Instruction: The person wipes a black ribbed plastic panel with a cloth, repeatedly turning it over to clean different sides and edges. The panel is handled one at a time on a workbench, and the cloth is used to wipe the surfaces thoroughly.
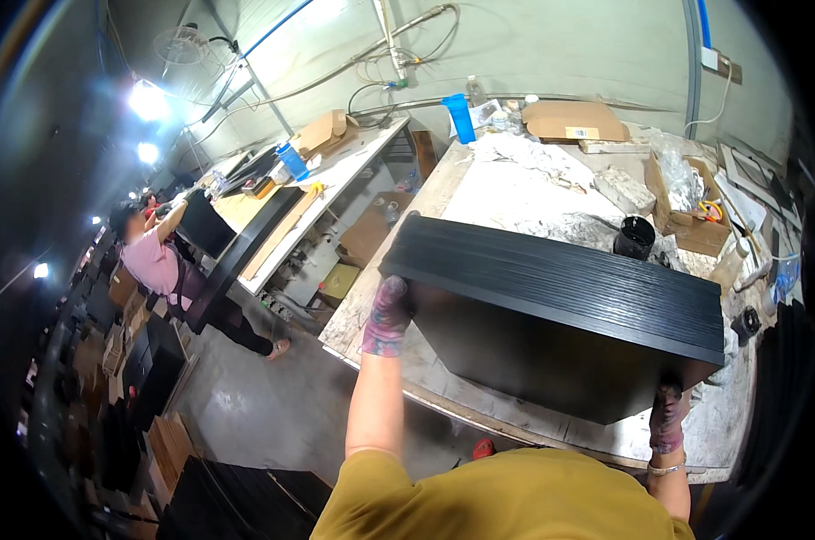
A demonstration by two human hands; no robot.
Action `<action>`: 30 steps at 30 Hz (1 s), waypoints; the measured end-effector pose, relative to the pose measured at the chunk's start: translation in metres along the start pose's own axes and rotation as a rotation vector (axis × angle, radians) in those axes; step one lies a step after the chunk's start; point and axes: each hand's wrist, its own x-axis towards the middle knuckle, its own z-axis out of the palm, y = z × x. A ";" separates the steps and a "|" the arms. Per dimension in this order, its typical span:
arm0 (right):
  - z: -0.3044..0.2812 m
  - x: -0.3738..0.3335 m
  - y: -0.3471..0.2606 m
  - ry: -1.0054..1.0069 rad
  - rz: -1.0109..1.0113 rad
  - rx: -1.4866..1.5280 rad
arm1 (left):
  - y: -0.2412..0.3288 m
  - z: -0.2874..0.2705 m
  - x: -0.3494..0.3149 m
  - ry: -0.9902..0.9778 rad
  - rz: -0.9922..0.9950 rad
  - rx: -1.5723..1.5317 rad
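Observation:
A long black box (533,333) with a finely grooved panel (551,270) on its upper side is tilted over the front of the workbench (434,387). My left hand (389,315), in a stained purple-pink glove, grips its left end. At the right end, my right hand (668,418) wears a similar dark-stained glove and is closed on the lower corner. The fingers of both hands are partly hidden behind the box. Just past the grooved panel stands an open black can (634,238).
White stained sheets (524,166), a blue cup (460,119), cardboard (577,121) and a carton (695,211) with plastic wrap lie farther back. A co-worker (156,256) in pink handles a black panel at the left bench (362,153). Black boards (246,499) are stacked at lower left.

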 end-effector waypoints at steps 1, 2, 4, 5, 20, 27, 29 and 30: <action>-0.001 0.000 0.000 0.002 -0.010 -0.010 | -0.001 0.000 0.000 -0.002 -0.005 0.006; -0.004 0.000 0.002 0.002 -0.017 -0.022 | -0.003 0.001 -0.001 0.040 -0.028 -0.008; -0.007 0.001 0.002 0.000 -0.043 -0.047 | -0.001 0.007 -0.002 0.065 -0.029 0.010; -0.009 0.003 0.002 -0.002 -0.059 -0.062 | 0.000 0.008 -0.002 0.079 -0.029 0.018; -0.087 0.109 0.122 0.048 -0.138 -0.480 | 0.007 0.006 -0.002 0.032 0.016 0.032; -0.061 0.109 0.138 0.158 -0.192 -0.855 | 0.004 0.012 0.010 0.297 0.090 0.200; -0.069 0.121 0.149 0.118 -0.190 -0.777 | 0.002 -0.014 0.004 0.260 0.061 0.195; -0.070 0.123 0.123 0.075 -0.091 -0.708 | 0.006 -0.016 0.004 0.183 0.059 0.153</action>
